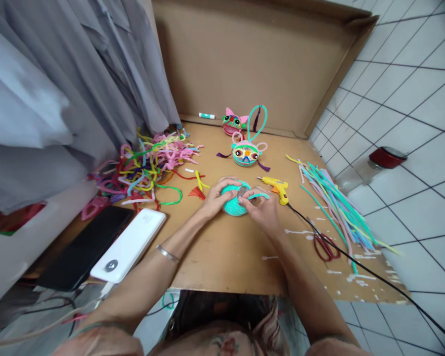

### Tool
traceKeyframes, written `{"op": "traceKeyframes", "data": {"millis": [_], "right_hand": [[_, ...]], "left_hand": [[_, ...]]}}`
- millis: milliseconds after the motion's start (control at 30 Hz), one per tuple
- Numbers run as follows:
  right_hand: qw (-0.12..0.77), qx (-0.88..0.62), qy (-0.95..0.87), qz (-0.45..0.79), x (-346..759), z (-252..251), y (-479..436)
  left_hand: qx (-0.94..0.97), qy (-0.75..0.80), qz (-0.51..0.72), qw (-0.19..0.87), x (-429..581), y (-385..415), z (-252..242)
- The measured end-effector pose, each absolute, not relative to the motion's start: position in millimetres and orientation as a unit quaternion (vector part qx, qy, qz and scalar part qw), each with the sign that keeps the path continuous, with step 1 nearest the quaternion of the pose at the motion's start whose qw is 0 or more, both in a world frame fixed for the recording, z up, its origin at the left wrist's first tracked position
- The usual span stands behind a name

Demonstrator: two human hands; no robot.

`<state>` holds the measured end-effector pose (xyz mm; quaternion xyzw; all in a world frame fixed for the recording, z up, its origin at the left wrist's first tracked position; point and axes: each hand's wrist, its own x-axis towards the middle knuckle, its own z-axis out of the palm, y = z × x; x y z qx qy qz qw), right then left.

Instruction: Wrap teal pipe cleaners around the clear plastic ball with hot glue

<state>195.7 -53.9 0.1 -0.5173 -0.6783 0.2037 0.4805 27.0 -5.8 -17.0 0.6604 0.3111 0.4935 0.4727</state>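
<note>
In the middle of the table, a round turquoise coil of pipe cleaner sits between my hands. My left hand is wrapped round its left side, with the thumb on top. A loose turquoise end sticks out to the right, and my right hand pinches near it at the coil's edge. A small greyish patch shows near the coil's centre by my fingertips; I cannot make out what it is. The yellow glue gun lies just right of my right hand.
Tangled coloured pipe cleaners pile up at left, behind a black phone-like slab and a white power bank. Straight pipe cleaners and red-handled scissors lie right, crossed by a black cord. Two decorated figures stand behind.
</note>
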Motion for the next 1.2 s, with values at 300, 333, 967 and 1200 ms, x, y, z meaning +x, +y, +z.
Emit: {"op": "traceKeyframes", "data": {"millis": [300,333,967,1200], "right_hand": [[0.491,-0.497,-0.689,0.192,197,5,-53],[0.487,-0.492,-0.699,0.179,198,7,-53],[0.387,-0.475,-0.789,0.043,198,9,-58],[0.384,-0.484,-0.783,0.069,200,7,-56]], "left_hand": [[0.656,0.329,0.483,0.477,27,-5,-14],[0.657,0.329,0.482,0.477,27,-4,-14],[0.646,0.312,0.479,0.505,27,-2,-18],[0.625,0.295,0.493,0.528,28,-1,-20]]}}
